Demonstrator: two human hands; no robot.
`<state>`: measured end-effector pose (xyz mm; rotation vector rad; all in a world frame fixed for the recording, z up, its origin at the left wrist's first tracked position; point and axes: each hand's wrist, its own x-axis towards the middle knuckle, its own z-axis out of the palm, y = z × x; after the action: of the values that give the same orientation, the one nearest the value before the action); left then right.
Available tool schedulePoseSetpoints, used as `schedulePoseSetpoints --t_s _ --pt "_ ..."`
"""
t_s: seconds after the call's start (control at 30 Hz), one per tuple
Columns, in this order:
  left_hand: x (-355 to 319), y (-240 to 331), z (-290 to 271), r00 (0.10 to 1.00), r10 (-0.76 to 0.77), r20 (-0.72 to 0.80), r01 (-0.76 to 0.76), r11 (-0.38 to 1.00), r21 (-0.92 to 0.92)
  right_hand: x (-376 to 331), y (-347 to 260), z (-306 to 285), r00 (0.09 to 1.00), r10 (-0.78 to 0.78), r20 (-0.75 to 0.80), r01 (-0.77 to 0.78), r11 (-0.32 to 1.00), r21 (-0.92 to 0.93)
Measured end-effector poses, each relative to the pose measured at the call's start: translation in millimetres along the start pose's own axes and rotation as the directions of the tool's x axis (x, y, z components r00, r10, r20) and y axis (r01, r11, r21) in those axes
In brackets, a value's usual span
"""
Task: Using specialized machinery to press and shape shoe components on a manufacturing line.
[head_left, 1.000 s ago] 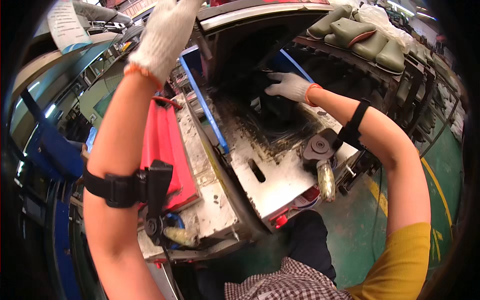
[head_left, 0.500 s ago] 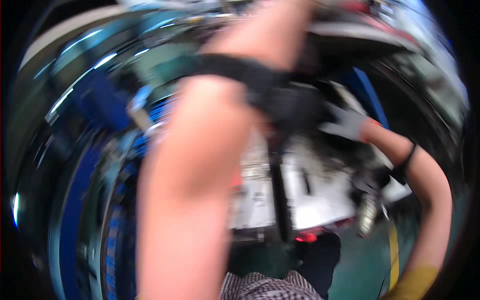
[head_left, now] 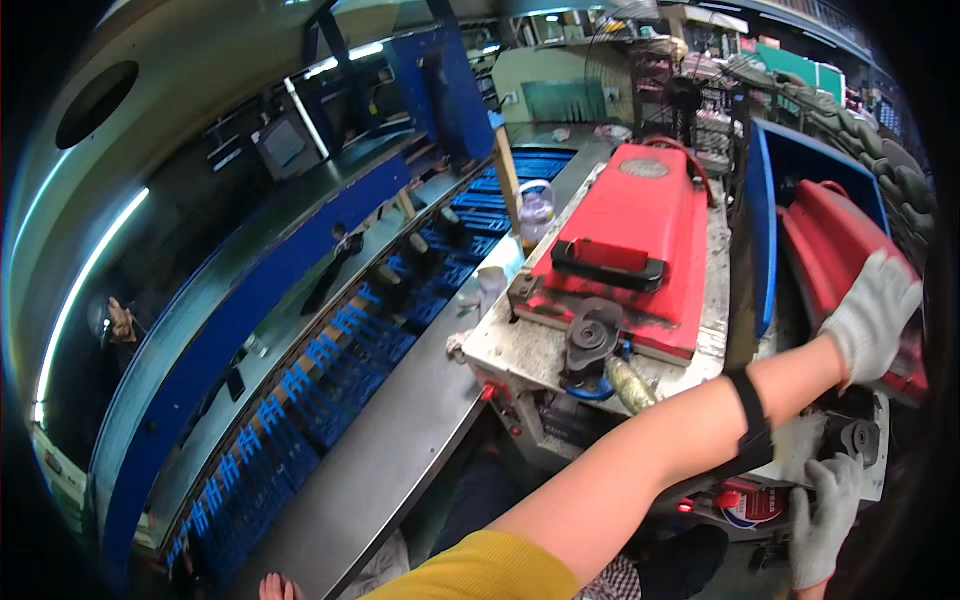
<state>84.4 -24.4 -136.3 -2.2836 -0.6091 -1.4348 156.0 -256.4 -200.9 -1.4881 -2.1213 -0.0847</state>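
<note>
My left hand (head_left: 868,312), in a white work glove, reaches out to the right and lies on a red moulded cover (head_left: 835,240) inside a blue-walled machine bay (head_left: 765,200); its fingers curl over the cover's edge. A black strap wraps that forearm near the wrist. My right hand (head_left: 822,520), also gloved, hangs at the lower right beside the machine's front plate and a black knob (head_left: 855,438); nothing is in it.
A second red cover with a black handle (head_left: 625,240) lies on a worn metal bench (head_left: 505,350), with a black round fitting (head_left: 592,335) and a brass-coloured cylinder (head_left: 630,385) at its front. A blue roller conveyor (head_left: 340,370) runs to the left. A plastic jug (head_left: 535,212) stands behind.
The view has swung left. My left hand has come down from the machine top onto the red cover at the right. My right hand has left the machine bay and dropped low.
</note>
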Motion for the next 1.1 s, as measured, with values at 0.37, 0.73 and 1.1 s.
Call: schedulePoseSetpoints --t_s 0.37,0.73,1.1 --pt "-83.9 12.8 -12.2 0.991 0.073 0.109 -0.044 0.967 -0.25 -35.9 55.2 10.4 0.909 -0.212 -0.358 0.061 0.92 -0.388" --pt "-68.0 16.8 -57.2 0.963 0.04 0.268 0.041 0.956 -0.289 -2.9 108.4 0.7 0.657 0.052 -0.752 -0.328 0.918 -0.224" --pt "-142.8 -147.5 -294.3 0.813 -0.475 0.337 0.412 0.878 0.243 95.6 -145.0 112.1 0.989 0.039 -0.139 0.058 0.775 0.629"
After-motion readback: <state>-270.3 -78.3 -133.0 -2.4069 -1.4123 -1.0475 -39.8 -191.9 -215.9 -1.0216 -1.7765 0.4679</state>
